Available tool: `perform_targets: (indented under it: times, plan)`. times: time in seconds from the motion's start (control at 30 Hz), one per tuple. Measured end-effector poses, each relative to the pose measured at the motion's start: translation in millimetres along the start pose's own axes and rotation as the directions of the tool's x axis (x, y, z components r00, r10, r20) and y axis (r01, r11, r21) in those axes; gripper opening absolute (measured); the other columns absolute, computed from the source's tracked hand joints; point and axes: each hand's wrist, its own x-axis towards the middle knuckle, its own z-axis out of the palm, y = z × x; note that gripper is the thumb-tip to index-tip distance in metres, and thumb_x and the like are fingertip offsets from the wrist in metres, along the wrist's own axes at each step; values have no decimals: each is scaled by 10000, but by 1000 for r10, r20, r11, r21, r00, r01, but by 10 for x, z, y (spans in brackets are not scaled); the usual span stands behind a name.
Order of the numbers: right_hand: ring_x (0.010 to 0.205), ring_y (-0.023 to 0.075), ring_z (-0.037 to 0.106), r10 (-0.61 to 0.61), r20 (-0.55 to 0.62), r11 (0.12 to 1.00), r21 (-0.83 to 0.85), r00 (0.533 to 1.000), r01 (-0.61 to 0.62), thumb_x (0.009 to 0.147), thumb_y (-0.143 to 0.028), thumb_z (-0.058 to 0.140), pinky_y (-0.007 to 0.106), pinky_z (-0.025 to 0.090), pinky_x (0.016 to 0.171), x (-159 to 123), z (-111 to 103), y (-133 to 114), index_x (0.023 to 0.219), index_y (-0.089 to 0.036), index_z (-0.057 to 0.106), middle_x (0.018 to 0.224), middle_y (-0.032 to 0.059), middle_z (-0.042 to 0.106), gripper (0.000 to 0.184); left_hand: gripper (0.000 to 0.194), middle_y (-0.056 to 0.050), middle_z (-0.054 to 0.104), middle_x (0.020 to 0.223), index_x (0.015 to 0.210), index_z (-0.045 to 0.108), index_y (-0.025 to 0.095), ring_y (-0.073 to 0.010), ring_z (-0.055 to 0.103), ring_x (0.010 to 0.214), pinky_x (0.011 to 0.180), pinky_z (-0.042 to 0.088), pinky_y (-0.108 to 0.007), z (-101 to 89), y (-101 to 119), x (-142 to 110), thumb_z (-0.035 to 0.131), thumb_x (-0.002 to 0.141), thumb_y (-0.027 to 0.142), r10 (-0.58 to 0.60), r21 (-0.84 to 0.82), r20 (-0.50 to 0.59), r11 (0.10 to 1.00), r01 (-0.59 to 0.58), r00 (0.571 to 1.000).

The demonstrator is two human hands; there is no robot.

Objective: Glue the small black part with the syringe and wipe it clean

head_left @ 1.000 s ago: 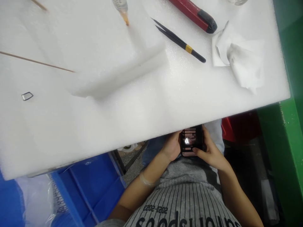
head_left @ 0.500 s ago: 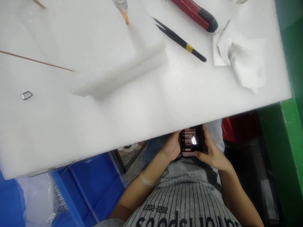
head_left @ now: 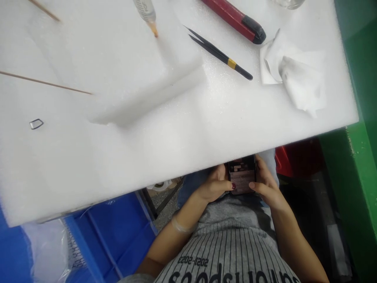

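Note:
A dark phone [head_left: 242, 175] with a lit screen sits low in front of my body, just under the near edge of the white foam sheet [head_left: 165, 129]. My left hand [head_left: 216, 182] grips its left side, thumb resting on the screen. My right hand [head_left: 266, 184] wraps the right side, its thumb at the screen's lower right edge. Both hands are below the table top, above my grey striped shirt.
On the foam lie black tweezers [head_left: 219, 55] with a yellow band, a red utility knife [head_left: 235, 19], a crumpled white wipe [head_left: 294, 74], a syringe tip [head_left: 145, 13], thin wooden sticks [head_left: 44, 82] and a small metal clip [head_left: 36, 124]. A blue bin [head_left: 108, 232] stands lower left; a green frame [head_left: 353, 173] at the right.
Both thumbs have shifted on the phone: the left thumb now lies on the screen and the right thumb has moved outward. The screen content has changed and the view has drifted slightly.

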Motion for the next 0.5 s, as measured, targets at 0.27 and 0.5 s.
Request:
perform_targets:
  times: [0.27, 0.5]
  plan:
    - [1431, 302, 393, -40, 48, 999, 4, 998, 39, 868, -378, 673, 485, 402, 1172, 14, 67, -85, 1494, -390, 335, 1549, -10, 418, 711, 518, -80, 603, 1223, 1204, 568, 244, -323, 526, 1206, 969, 484, -440, -125, -27, -39, 767, 727, 229, 36, 256, -68, 967, -17, 997]
    - [1426, 302, 400, -10, -8, 996, -91, 1000, 9, 880, -348, 631, 529, 384, 1178, 29, 69, -46, 1520, -348, 305, 1541, 35, 425, 718, 492, -66, 615, 1244, 1183, 604, 245, -295, 559, 1157, 946, 487, -391, -155, -11, -23, 773, 722, 214, 44, 189, -24, 981, -38, 999]
